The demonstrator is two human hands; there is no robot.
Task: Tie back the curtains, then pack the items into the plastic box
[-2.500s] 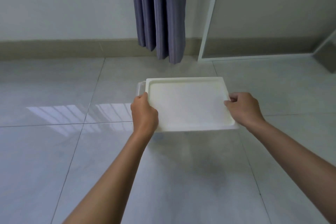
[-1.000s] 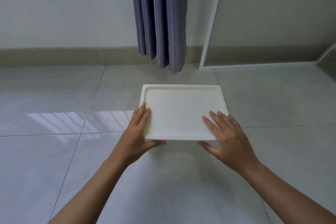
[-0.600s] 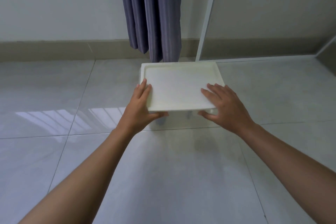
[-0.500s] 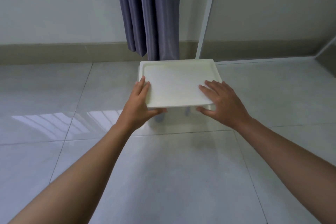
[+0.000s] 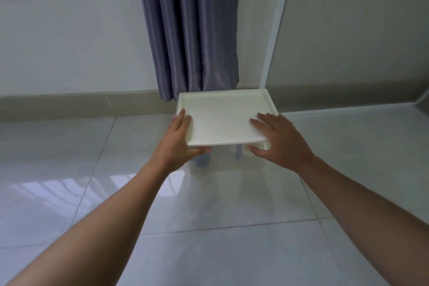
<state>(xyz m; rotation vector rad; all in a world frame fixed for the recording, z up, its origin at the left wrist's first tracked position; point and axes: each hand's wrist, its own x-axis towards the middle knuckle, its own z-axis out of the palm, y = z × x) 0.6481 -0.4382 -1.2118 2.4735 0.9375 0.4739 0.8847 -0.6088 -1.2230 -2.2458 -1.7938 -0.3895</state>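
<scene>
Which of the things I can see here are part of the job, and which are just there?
Part of the job:
curtain
plastic box with white lid
left hand and right hand, both on the lid

Just there:
tiled floor
wall
white frame

- The plastic box [image 5: 226, 118] sits on the floor [image 5: 209, 227] just in front of the curtain [image 5: 192, 30], whose hem hangs right behind its far edge.
- Left hand [image 5: 177, 140] and right hand [image 5: 278, 141] occupy the near corners.
- Open tile lies on both sides and toward the viewer.
- The wall [image 5: 69, 42] and white frame [image 5: 275, 30] close off the far side.
</scene>
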